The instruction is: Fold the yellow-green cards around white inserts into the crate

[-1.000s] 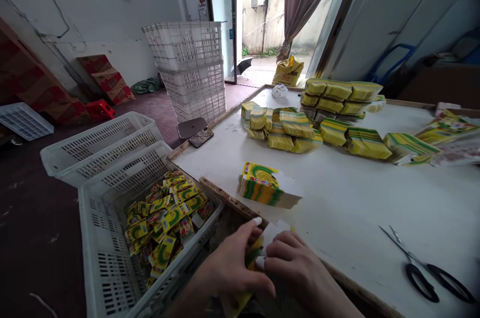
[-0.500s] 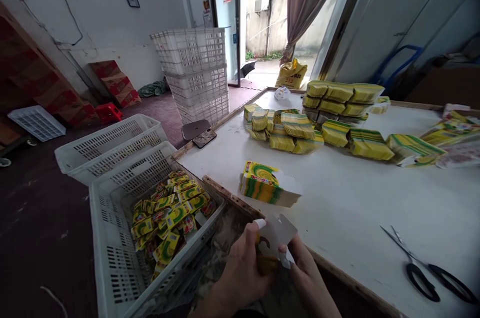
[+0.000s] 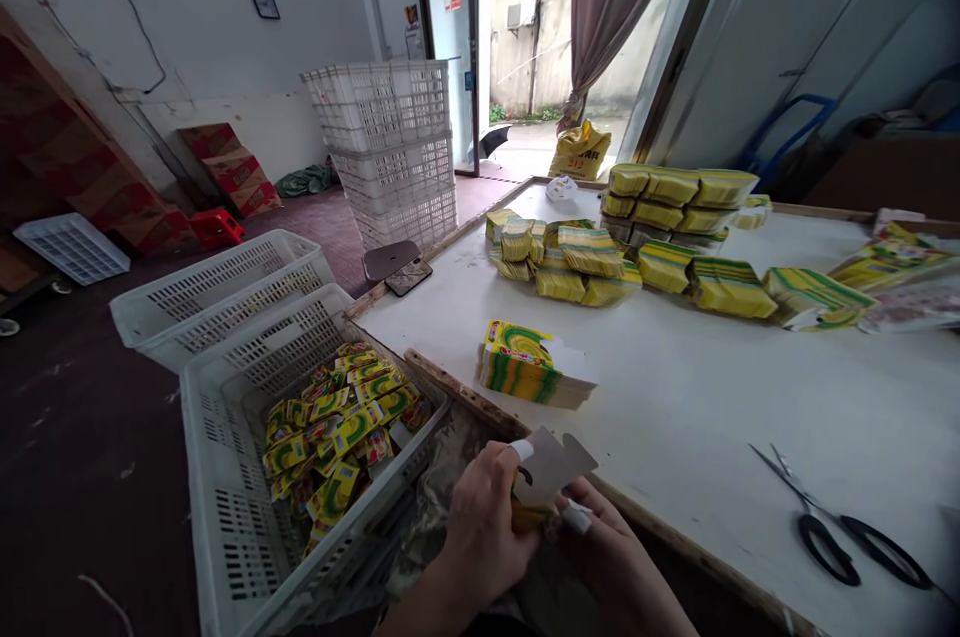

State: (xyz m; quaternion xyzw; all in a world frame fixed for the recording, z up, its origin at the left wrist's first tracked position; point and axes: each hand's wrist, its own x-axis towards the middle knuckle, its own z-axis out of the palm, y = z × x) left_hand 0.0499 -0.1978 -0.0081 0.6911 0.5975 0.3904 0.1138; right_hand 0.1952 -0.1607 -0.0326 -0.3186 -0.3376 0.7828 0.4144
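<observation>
Just off the table's near edge, my left hand (image 3: 486, 512) grips a small yellow carton (image 3: 551, 469), its pale grey inner side and flaps facing up. My right hand (image 3: 600, 527) is closed at the carton's lower right side, its fingertips against it and partly hidden. White tape wraps fingers on both hands. Beyond them, a stack of flat yellow-green cartons (image 3: 521, 367) lies on the white table. Left of my hands, a white plastic crate (image 3: 206, 437) holds a heap of yellow-green cartons (image 3: 352, 427).
Black-handled scissors (image 3: 814, 512) lie open at the table's right. Bundled cartons (image 3: 675, 202) are piled at the back. A phone (image 3: 409, 277) rests on the left edge, near a stack of white crates (image 3: 397, 147). A wooden rim (image 3: 465, 395) borders the table.
My right hand has shifted slightly down and right along the carton. The carton's grey flaps have tilted a little. My left hand keeps its grip; the view has turned slightly right.
</observation>
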